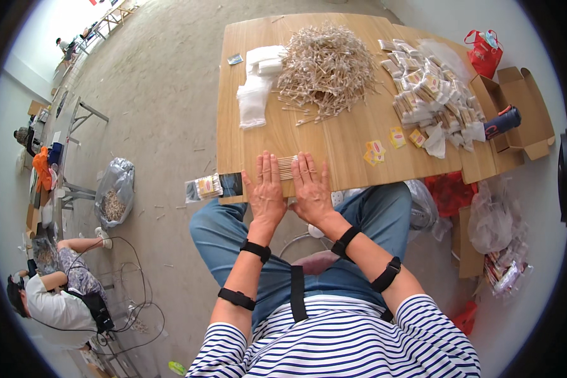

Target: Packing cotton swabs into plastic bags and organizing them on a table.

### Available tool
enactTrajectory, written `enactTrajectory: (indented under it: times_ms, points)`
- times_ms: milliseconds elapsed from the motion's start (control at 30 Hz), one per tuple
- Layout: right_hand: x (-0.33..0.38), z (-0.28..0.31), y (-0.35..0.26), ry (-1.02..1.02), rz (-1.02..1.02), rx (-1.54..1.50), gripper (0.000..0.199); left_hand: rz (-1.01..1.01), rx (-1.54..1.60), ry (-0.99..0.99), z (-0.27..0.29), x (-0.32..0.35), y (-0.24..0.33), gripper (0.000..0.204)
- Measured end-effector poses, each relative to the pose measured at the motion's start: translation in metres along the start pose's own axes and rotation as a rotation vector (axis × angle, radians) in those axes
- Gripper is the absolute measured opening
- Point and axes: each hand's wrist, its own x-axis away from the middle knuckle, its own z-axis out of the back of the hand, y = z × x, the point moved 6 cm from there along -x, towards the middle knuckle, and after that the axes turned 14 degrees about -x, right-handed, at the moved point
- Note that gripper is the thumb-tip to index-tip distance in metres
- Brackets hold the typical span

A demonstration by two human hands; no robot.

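A small row of cotton swabs (287, 168) lies side by side near the table's front edge, between my two hands. My left hand (266, 194) rests flat at the row's left end, fingers stretched out. On the other end is my right hand (312, 193), its fingers also straight and laid flat. The fingers cover the swabs' tips. Beyond them rises a large heap of loose cotton swabs (326, 70), with a stack of clear plastic bags (253, 104) on its left. Small yellow cards (375, 151) lie to the right of my right hand.
Filled swab packets (431, 91) pile up at the table's right, beside an open cardboard box (526, 104), a dark bottle (503, 122) and a red bag (485, 55). More packets (206, 187) sit at the left front corner. A co-worker (69, 293) sits at far left.
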Motion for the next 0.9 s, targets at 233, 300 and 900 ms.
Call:
enactTrajectory:
  times_ms: [233, 300, 900]
  points:
    - [-0.002, 0.002, -0.002, 0.037, -0.002, 0.028, 0.108, 0.0, -0.008, -0.03, -0.003, -0.001, 0.001, 0.111]
    - [0.002, 0.003, -0.001, 0.033, -0.009, 0.02, 0.107, 0.0, -0.013, -0.01, -0.003, -0.001, 0.0, 0.111]
    - [-0.019, -0.016, -0.008, 0.049, 0.099, 0.033, 0.097, -0.021, -0.056, 0.086, -0.013, 0.01, -0.003, 0.107]
